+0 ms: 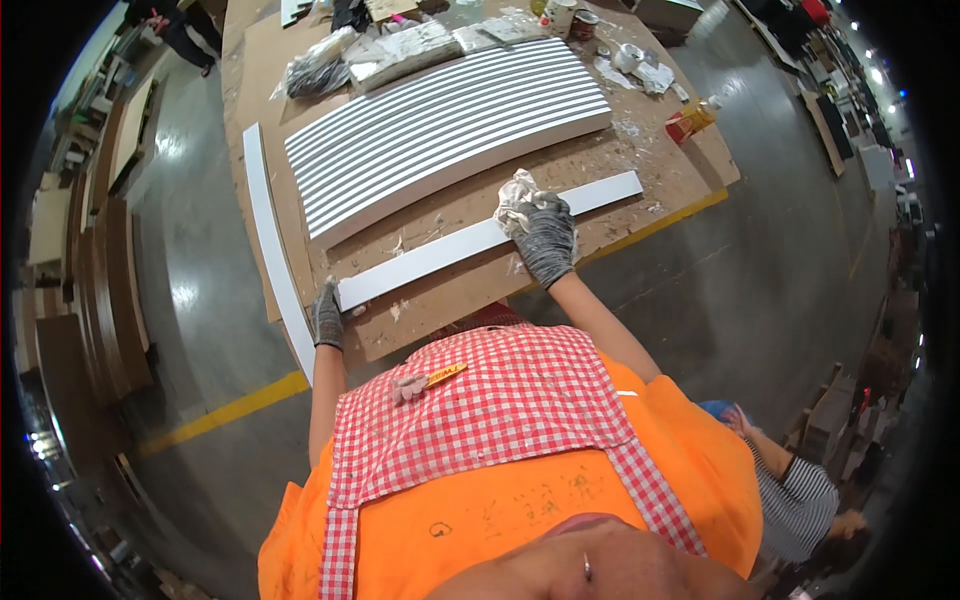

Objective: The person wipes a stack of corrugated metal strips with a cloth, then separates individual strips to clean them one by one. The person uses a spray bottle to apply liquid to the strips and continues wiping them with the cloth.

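A long white strip of board [425, 262] lies slantwise across the near part of the worktable. My right hand [548, 238], in a grey knit glove, is closed on a crumpled whitish rag [518, 197] and presses it onto the strip right of its middle. At the strip's left end my left hand [327, 316], gloved the same way, is closed at the end edge and steadies it. Beyond the strip sits a neat row of several white strips [450, 135], packed side by side. Another long white strip [270, 230] runs along the table's left edge, passing beside my left hand.
The brown worktable [660, 150] is spotted with white smears. Paint-stained blocks [405, 55], a plastic bag [318, 65], cans [556, 18] and a tape roll [628, 58] crowd its far side. A bottle [692, 118] lies at the right edge. Other people stand far left and near right.
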`<state>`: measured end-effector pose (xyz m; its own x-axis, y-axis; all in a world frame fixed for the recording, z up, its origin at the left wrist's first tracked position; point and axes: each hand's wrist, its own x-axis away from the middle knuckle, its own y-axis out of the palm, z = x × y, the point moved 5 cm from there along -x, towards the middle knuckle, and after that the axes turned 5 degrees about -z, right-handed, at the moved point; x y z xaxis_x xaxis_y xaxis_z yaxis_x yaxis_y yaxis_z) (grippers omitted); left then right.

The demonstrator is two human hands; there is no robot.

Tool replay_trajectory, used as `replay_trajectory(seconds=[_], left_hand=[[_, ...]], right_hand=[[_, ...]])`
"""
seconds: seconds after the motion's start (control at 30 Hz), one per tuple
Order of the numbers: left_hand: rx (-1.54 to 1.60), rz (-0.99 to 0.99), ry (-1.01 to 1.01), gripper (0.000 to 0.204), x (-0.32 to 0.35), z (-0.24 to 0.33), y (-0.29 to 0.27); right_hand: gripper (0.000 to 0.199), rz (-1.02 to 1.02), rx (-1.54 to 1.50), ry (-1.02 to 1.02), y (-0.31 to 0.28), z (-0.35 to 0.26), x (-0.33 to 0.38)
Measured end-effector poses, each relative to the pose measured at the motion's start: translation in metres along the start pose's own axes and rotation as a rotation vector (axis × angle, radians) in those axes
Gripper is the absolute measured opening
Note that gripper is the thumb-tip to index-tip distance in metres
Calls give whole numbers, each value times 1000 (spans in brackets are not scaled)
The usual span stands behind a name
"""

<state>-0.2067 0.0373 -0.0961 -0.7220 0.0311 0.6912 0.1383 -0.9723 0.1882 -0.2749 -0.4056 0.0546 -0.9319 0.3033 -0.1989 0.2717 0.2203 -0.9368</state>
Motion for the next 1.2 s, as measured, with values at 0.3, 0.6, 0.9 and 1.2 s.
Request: replay_trajectory(seconds=[0.3, 0.6, 0.9, 1.2], left_hand=[[-111, -12, 26, 45, 10, 19, 24], [-46, -42, 94, 40, 37, 42, 36], [421, -56, 368, 31, 72, 78, 71], [899, -71, 397, 38, 63, 53, 88]], right_hand=[[35, -63, 126, 371, -26, 321, -58], [38, -345, 40, 367, -11, 295, -89], [32, -158, -568, 447, -11, 341, -88], [35, -144, -295, 541, -37, 364, -70]])
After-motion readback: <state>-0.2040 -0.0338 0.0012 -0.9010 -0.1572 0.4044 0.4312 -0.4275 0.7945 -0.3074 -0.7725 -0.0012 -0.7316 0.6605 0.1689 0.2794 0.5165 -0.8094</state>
